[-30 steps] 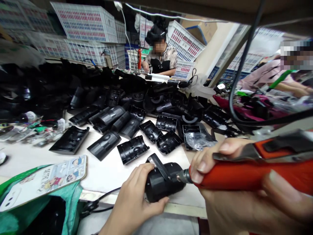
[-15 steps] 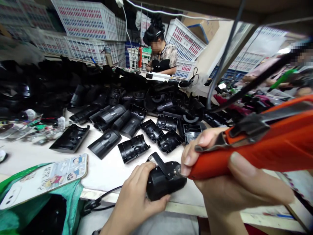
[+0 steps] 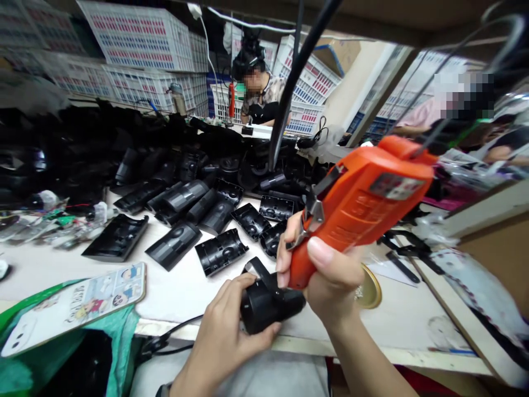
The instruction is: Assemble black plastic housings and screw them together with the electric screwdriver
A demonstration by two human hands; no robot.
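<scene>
My left hand (image 3: 221,331) grips a black cylindrical plastic housing (image 3: 266,300) at the near edge of the white table (image 3: 182,286). My right hand (image 3: 326,275) is wrapped around an orange electric screwdriver (image 3: 359,198), held steeply upright with its tip down on the housing's top; the tip itself is hidden by my fingers. A black cord (image 3: 289,82) rises from the tool toward the ceiling.
Several black plastic shell halves (image 3: 221,251) lie spread across the table, with a dark pile behind them. A phone in a cartoon case (image 3: 78,306) rests on green cloth at the left. A brass lid (image 3: 369,286) sits right of my hand. Two people work beyond, with white crates (image 3: 140,33) behind.
My right hand swung the screwdriver from nearly horizontal to steeply upright over the housing. My left hand kept its hold on the housing.
</scene>
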